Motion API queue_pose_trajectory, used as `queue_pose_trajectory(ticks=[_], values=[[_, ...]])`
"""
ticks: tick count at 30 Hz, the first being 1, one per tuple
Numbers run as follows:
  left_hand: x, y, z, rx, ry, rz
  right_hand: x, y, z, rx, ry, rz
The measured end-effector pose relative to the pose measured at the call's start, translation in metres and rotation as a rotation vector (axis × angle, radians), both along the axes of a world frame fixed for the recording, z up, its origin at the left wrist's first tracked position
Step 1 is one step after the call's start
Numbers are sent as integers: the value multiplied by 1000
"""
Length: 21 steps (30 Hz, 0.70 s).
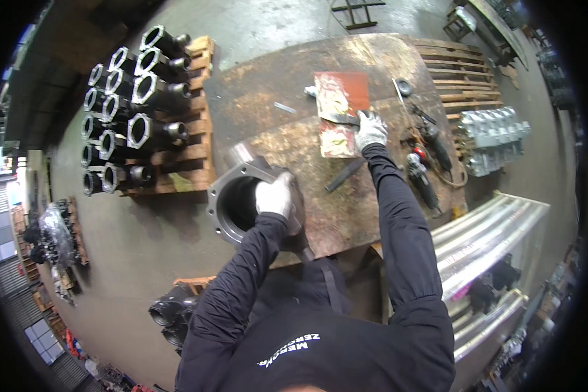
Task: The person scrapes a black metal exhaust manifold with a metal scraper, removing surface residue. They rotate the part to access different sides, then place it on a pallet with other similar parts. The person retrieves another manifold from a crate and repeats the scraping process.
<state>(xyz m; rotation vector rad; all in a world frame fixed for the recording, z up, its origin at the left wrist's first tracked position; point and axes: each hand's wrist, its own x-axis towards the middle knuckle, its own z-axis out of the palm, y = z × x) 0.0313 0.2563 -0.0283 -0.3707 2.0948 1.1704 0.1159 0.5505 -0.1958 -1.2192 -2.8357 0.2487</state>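
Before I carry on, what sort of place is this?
Probably a machine workshop: rows of dark metal castings sit on a wooden pallet, and what look like power tools lie on the stained worktable.

One left hand point(274, 197) and one right hand point(371, 129), one counter point(255, 108), one large flanged casting point(232, 209), one dark spatula point(343, 119), one red board point(354, 90), one dark bar point(344, 175), two handheld power tools point(423, 184), and roughly fourteen smaller-looking castings point(158, 134) on one left-hand pallet point(199, 155).

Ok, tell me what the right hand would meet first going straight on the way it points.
Most likely the red board, just ahead of the right hand; depth is unclear, so it might pass above.
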Motion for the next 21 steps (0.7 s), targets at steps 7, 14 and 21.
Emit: queue_pose_trajectory(ticks=[7,14,21], values=[[-2,2,8,126,26,18,-19,24,-21,41,2,108],[-14,-17,13,213,-124,19,41,-48,12,-161,337,-173],[-33,-101,26,186,-109,100,190,-229,12,-673,381,-509]])
